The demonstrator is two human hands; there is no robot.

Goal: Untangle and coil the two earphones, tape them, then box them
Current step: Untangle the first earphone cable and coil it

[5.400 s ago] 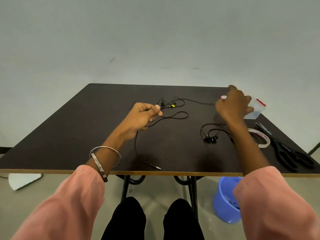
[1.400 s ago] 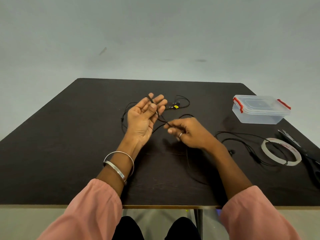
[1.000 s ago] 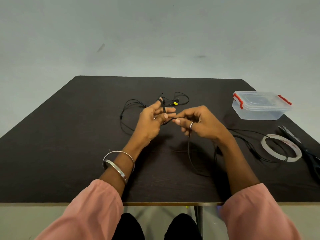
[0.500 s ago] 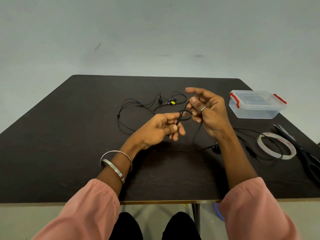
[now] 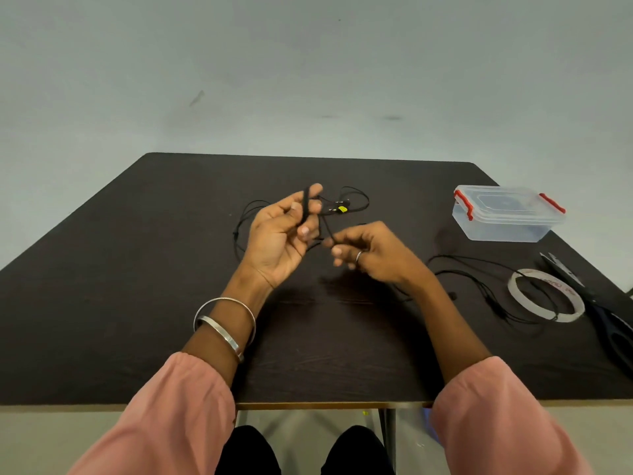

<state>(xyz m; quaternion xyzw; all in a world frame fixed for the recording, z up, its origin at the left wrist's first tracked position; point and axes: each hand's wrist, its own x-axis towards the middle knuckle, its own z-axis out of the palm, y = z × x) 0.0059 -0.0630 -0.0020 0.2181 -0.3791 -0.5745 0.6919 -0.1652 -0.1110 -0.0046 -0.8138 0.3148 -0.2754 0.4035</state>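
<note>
Hands work above the table [image 5: 137, 303]: left hand [image 5: 279, 241] has earphone cord [image 5: 306, 209] wound round its raised fingers, right hand [image 5: 371, 255] pinches the strand. Second earphone [image 5: 479, 286] lies beside the tape roll [image 5: 544, 294], near the box [image 5: 507, 214].

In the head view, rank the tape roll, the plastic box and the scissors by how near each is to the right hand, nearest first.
Measured from the right hand, which pinches the earphone cord:
1. Plastic box, behind and to its right, lid on. The tape roll is almost as near, so this is a close call.
2. Tape roll, to its right, flat on the table.
3. Scissors, at the table's right edge, beyond the tape.
</note>
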